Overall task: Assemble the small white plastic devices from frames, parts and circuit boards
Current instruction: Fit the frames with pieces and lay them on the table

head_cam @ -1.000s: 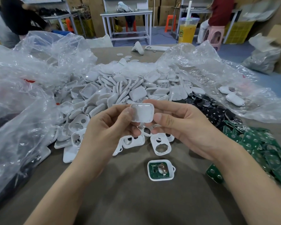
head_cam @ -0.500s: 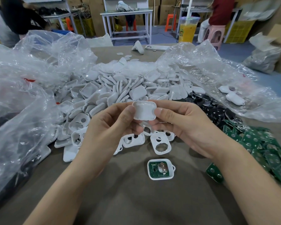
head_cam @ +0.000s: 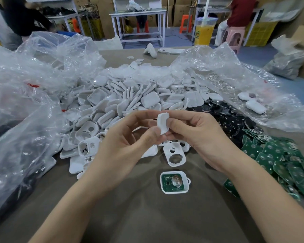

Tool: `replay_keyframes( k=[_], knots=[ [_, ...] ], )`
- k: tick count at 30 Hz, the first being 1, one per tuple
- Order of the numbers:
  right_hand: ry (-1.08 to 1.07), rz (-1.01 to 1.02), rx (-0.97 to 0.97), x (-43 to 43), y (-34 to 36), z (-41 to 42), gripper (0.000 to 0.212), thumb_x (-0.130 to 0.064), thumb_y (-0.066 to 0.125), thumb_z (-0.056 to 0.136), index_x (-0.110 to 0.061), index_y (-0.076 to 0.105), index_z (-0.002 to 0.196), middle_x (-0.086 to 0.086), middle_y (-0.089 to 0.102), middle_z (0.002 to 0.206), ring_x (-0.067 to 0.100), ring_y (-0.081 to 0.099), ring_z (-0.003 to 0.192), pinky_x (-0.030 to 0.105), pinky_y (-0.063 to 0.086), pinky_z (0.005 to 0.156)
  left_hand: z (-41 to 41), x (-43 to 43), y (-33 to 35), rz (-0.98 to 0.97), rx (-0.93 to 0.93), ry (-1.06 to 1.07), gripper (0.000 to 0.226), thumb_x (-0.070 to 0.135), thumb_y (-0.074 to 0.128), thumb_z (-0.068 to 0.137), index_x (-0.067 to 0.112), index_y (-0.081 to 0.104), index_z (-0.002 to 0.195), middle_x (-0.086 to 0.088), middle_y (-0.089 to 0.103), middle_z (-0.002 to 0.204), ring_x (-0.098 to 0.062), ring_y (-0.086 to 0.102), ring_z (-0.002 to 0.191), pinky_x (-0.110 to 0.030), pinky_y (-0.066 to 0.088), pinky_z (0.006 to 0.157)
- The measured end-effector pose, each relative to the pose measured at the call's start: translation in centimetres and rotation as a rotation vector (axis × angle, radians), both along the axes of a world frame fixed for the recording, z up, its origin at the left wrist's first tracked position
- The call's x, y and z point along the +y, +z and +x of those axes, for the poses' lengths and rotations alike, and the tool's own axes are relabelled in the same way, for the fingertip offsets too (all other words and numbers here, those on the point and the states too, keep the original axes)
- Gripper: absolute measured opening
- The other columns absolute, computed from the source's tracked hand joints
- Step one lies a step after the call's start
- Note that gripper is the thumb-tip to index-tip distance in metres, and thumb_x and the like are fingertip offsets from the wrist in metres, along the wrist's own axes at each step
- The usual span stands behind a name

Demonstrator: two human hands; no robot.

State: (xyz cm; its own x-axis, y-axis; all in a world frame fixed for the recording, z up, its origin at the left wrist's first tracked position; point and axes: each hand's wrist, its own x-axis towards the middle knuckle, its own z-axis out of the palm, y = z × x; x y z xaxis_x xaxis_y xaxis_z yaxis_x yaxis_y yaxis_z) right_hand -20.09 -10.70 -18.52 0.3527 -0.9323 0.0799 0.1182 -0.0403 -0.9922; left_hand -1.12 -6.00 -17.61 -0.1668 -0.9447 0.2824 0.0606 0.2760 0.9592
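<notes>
A small white plastic cover (head_cam: 163, 122) is pinched between both hands above the table, turned nearly edge-on. My left hand (head_cam: 128, 137) grips it with thumb and fingers from the left, my right hand (head_cam: 197, 135) from the right. Below them on the brown table (head_cam: 147, 216) lies a white frame holding a green circuit board (head_cam: 174, 182). An empty white frame with two holes (head_cam: 174, 155) lies just beyond it. A big pile of white covers and frames (head_cam: 130, 95) fills the middle. Green circuit boards (head_cam: 279, 158) are heaped at the right.
Crumpled clear plastic bags (head_cam: 25, 102) spread along the left and another bag (head_cam: 235, 76) at the right. Dark coin cells (head_cam: 232, 118) lie beside the boards. Two finished white devices (head_cam: 254, 106) rest on the right bag. A drink cup (head_cam: 204, 30) and a phone (head_cam: 170, 50) stand far back.
The white cover has been turned in my fingers from facing me flat to standing nearly on edge. Both hands stayed in about the same place.
</notes>
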Motion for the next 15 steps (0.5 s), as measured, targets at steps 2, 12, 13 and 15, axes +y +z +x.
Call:
replay_keyframes(
  k=[2, 12, 13, 15],
  knots=[
    [0.054, 0.003, -0.017, 0.08, -0.12, 0.09, 0.024, -0.013, 0.062, 0.099, -0.013, 0.072, 0.121, 0.011, 0.076, 0.11, 0.027, 0.072, 0.107, 0.034, 0.057, 0.093, -0.31, 0.17, 0.07, -0.005, 0.006, -0.005, 0.028, 0.018, 0.068, 0.088, 0.017, 0.069, 0.116, -0.014, 0.068, 0.098, -0.019, 0.075, 0.088, -0.019, 0.056, 0.08],
    [0.062, 0.001, -0.04, 0.01, -0.49, 0.42, 0.018, -0.018, 0.068, 0.096, -0.019, 0.077, 0.112, 0.009, 0.078, 0.104, 0.025, 0.075, 0.097, 0.024, 0.057, 0.082, -0.67, 0.46, 0.19, 0.01, 0.012, -0.022, 0.032, 0.016, 0.066, 0.085, 0.013, 0.067, 0.117, -0.011, 0.062, 0.091, -0.02, 0.074, 0.089, -0.019, 0.054, 0.078],
    [0.058, 0.0, -0.039, 0.05, -0.46, 0.4, 0.018, -0.017, 0.067, 0.096, -0.017, 0.077, 0.112, 0.009, 0.078, 0.104, 0.026, 0.075, 0.097, 0.024, 0.057, 0.083, -0.7, 0.47, 0.26, 0.004, 0.019, -0.023, 0.031, 0.015, 0.066, 0.086, 0.011, 0.066, 0.116, -0.01, 0.063, 0.09, -0.018, 0.074, 0.087, -0.016, 0.054, 0.076],
    [0.045, -0.008, -0.029, 0.16, -0.28, 0.37, 0.019, -0.015, 0.066, 0.097, -0.016, 0.076, 0.114, 0.009, 0.078, 0.103, 0.026, 0.075, 0.097, 0.025, 0.058, 0.083, -0.77, 0.5, 0.36, -0.001, 0.022, -0.015, 0.03, 0.015, 0.066, 0.087, 0.009, 0.066, 0.116, -0.011, 0.065, 0.09, -0.016, 0.075, 0.086, -0.013, 0.053, 0.073]
  ],
)
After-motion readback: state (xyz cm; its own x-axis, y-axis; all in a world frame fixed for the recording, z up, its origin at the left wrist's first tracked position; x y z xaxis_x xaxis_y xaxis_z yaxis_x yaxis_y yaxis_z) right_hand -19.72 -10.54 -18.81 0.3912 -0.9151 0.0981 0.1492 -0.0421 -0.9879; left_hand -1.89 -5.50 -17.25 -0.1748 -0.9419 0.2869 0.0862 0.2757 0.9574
